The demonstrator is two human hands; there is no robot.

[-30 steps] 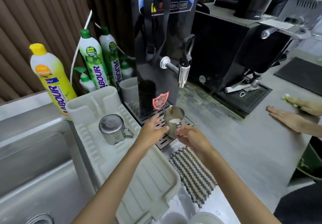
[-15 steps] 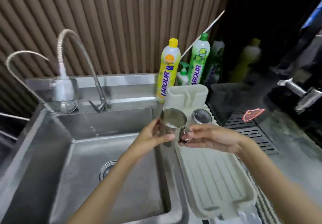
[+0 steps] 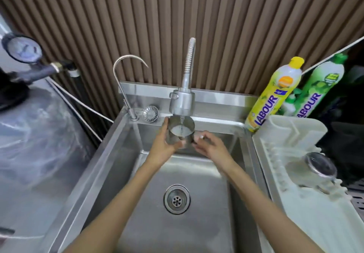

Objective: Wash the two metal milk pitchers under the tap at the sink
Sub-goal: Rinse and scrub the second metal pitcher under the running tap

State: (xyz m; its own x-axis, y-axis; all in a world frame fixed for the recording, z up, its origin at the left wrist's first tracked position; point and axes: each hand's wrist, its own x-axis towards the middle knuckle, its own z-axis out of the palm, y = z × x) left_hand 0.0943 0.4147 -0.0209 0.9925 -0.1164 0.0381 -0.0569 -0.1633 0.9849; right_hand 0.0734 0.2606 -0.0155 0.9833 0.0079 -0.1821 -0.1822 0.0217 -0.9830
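Rinsing the first pitcher (image 3: 180, 132) under the tap (image 3: 182, 103) at the sink's (image 3: 126, 174) back edge: left hand (image 3: 164, 144) clasps its wall, right hand (image 3: 206, 144) its handle side. Next, swirl and empty; the second pitcher (image 3: 320, 166) waits on the drying rack (image 3: 315, 223).

Steel sink basin (image 3: 122, 183) lies open around the round drain (image 3: 176, 199), while the grey flexible spray tap (image 3: 182, 103) sits directly over the held metal pitcher (image 3: 180, 132), thin curved chrome faucet (image 3: 126, 87) left, white plastic drying rack (image 3: 307, 209) right.
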